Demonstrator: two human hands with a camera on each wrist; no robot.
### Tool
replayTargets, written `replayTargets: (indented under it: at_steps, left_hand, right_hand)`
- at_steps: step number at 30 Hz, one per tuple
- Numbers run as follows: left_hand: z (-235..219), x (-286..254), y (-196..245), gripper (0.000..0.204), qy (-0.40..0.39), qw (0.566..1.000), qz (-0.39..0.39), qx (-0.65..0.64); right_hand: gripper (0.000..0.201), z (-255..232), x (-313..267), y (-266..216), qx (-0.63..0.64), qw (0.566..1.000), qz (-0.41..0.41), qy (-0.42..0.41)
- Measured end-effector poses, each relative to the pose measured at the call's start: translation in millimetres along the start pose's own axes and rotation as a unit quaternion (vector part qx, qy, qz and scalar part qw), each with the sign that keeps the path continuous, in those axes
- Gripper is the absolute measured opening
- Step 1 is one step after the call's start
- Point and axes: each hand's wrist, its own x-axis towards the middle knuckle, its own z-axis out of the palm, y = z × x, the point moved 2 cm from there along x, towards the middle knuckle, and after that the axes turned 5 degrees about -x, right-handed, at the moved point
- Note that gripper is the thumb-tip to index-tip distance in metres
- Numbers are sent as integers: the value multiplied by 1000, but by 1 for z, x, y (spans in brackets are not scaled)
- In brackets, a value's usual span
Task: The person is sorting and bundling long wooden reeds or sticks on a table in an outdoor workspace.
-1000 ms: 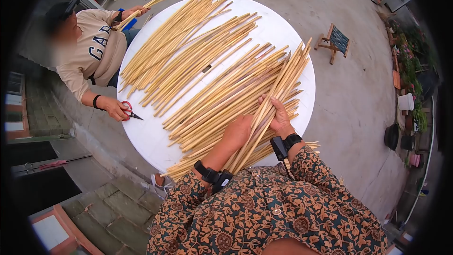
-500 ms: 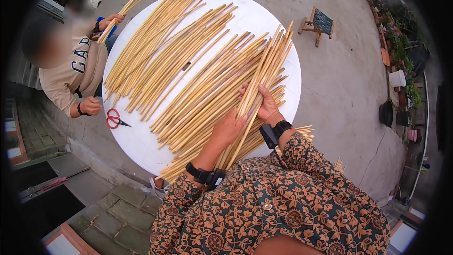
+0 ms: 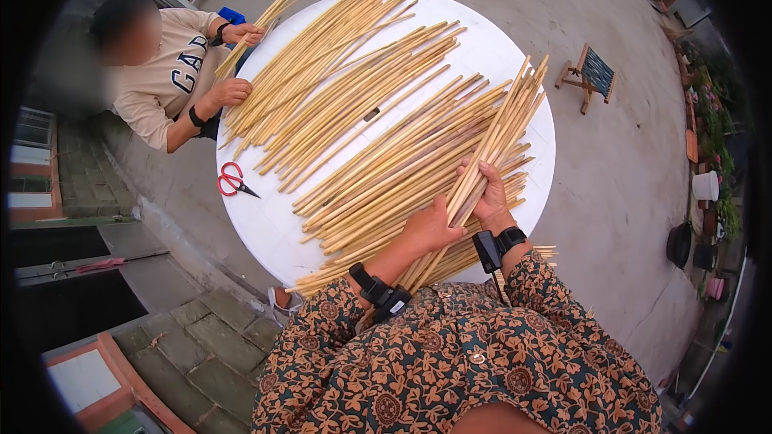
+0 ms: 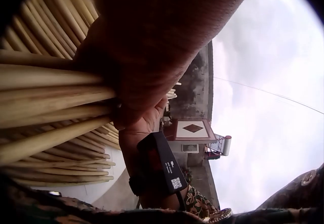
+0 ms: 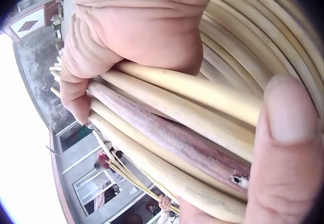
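Note:
A slanting bundle of long yellowish sticks (image 3: 497,138) is held by both hands over the right side of the round table. My left hand (image 3: 434,227) grips it lower down, thumb pointing up along the sticks. Higher up, my right hand (image 3: 492,193) holds the bundle from its right side. Between the hands, the right wrist view shows one purplish-brown stick (image 5: 187,143) among paler ones. Beneath the bundle lies a row of similar sticks (image 3: 394,169), partly hidden by it. In the left wrist view, the forearm and hand hide much of the grip.
Two more rows of sticks (image 3: 322,64) cover the far part of the white table (image 3: 515,56). Red-handled scissors (image 3: 235,180) lie near its left edge. Another person (image 3: 177,72) at the left handles sticks. A folding stool (image 3: 591,74) stands beyond, right.
The other person has let go of the scissors, leaving them on the table, and moved that hand to the sticks. My left thumb has lifted along the bundle. My right hand keeps its hold.

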Motion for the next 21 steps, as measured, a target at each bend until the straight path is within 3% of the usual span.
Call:
replayTargets:
  at_steps: [4,5,7,9,10,14,17,21]
  left_hand:
    - [-25,15,-15,69,-17,996,54,-73]
    - [-42,20,-19,64,13,993,37,-115]
    - [-96,28,-16,57,127,991,41,-31]
    - [-126,63,-68,52,307,938,82,135]
    - [-144,72,-76,56,347,921,42,173]
    - [-193,96,-111,66,330,909,-114,228]
    - [-180,99,-122,70,298,920,-131,217]
    - [-137,98,-98,67,273,926,-124,230]
  right_hand:
    - [27,-9,-3,-4,21,998,-3,50]
    - [27,-10,-2,-7,35,998,10,50]
    - [27,-13,2,-7,58,997,31,52]
    - [27,-5,4,-5,48,997,16,58]
    - [27,0,4,-5,42,997,6,63]
    - [28,0,10,0,80,994,26,65]
    - [27,-2,14,3,85,994,25,69]
    - [27,-7,16,-7,55,996,35,57]
